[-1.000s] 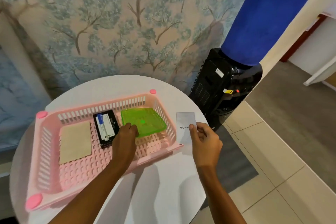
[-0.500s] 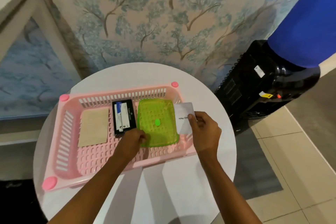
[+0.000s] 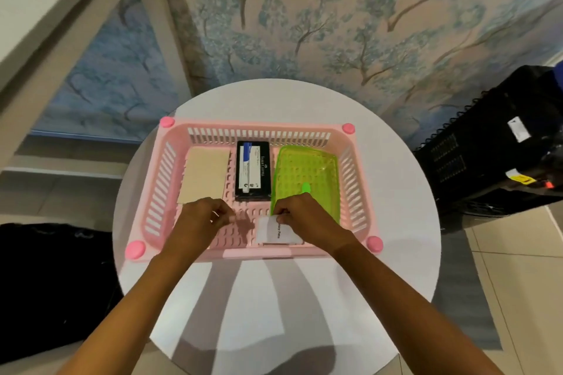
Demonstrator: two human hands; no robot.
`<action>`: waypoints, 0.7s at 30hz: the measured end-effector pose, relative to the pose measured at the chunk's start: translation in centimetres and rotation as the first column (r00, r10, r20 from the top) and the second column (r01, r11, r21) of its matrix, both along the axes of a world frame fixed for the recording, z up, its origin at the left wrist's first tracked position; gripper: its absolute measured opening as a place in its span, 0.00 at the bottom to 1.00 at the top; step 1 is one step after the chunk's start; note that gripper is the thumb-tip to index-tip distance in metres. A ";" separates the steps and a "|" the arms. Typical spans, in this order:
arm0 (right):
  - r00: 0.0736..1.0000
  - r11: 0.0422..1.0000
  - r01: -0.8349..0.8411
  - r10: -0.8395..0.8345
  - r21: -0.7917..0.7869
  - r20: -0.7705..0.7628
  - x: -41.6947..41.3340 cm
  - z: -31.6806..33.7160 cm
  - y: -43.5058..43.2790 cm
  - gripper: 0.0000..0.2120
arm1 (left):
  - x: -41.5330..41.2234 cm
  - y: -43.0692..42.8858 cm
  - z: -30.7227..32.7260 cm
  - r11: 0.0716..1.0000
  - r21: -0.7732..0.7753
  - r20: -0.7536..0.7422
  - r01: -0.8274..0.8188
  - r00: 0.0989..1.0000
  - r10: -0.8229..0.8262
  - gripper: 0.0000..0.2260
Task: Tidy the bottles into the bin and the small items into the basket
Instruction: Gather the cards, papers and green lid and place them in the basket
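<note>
The pink basket [image 3: 259, 128] sits mid-table on the round white table [image 3: 274, 298], its long sides facing near and far. Three items fill its far half in a row, each with its long axis running near to far: a beige pad [image 3: 204, 175] toward the far-left corner, a black box [image 3: 253, 173] in the middle, and a green tray [image 3: 307, 173] toward the far-right corner. Packed side by side like this, they leave a bare strip along the near wall.

The right hand [image 3: 304, 219] reaches into that strip and pinches a white card [image 3: 274, 233] by its far edge with the fingertips. The card is inside the basket, just beside the near wall and right of its middle, in front of the gap between box and tray. It looks low and nearly flat; I cannot tell whether it already rests on the floor. Its long axis seems to run left to right, along the near wall. A printed line crosses it from near to far. I judge that turning it sideways is what lets it fit the strip without covering the tray.

The left hand [image 3: 198, 219] is curled over the basket floor at the pad's near edge. Whether it holds anything I cannot tell. It may be steadying or straightening the row.

No bottle or bin shows.
</note>
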State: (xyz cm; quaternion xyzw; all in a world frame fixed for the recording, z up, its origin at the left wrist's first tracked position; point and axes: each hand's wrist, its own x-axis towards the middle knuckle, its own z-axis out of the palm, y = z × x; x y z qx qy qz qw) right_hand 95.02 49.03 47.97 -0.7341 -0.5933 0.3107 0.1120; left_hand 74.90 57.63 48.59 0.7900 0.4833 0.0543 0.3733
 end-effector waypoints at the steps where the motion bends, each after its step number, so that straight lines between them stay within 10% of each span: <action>1: 1.000 1.000 -0.021 0.021 0.001 0.000 -0.5 -0.2 0.3 0.08 | -0.2 -0.2 -0.2 0.999 -0.037 -0.030 0.001 1.000 -0.002 0.04; 21: 0.969 0.986 -0.167 0.161 0.020 0.185 -4.2 -4.2 3.5 0.09 | -3.4 -2.9 0.3 0.991 -0.106 0.050 0.078 0.996 -0.073 0.04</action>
